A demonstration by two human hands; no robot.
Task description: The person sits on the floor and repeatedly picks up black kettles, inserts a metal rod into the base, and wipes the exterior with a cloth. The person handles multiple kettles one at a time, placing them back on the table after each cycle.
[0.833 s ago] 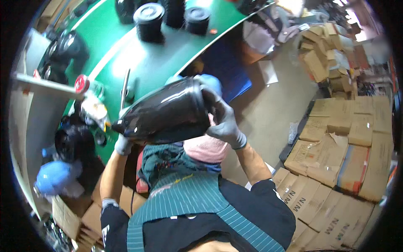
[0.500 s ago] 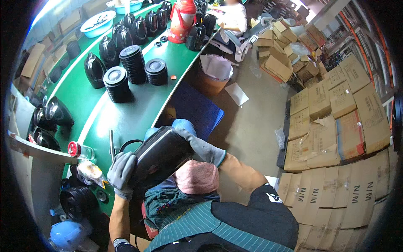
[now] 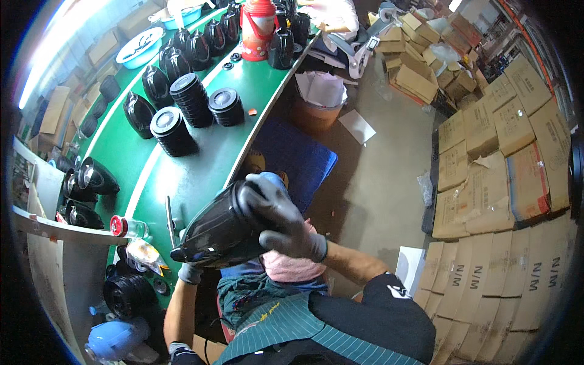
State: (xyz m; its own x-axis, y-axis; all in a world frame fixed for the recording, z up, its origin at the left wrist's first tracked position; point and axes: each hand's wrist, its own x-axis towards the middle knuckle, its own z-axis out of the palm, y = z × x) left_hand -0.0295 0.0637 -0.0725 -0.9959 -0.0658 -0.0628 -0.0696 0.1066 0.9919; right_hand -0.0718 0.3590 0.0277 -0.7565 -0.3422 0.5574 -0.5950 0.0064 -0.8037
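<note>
While right hand (image 3: 283,222) grips over black jug shell (image 3: 222,234) | left hand (image 3: 190,272) grasps beneath (gloved).

Lid stacks (image 3: 191,103) on surface (image 3: 201,176), jugs (image 3: 167,67) behind them; cartons (image 3: 505,182) on floor at right; bin (image 3: 316,106) right of surface.

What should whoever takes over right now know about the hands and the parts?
Right hand, grey-gloved, grips the upper side of a glossy black shell. Left hand supports its lower end from beneath. The shell is held tilted in the air over the lap, beside the green table.
On the table: stacks of black discs and more black shells in rows.
Done and left: cannot be told from this view; the shell is not set down.
</note>
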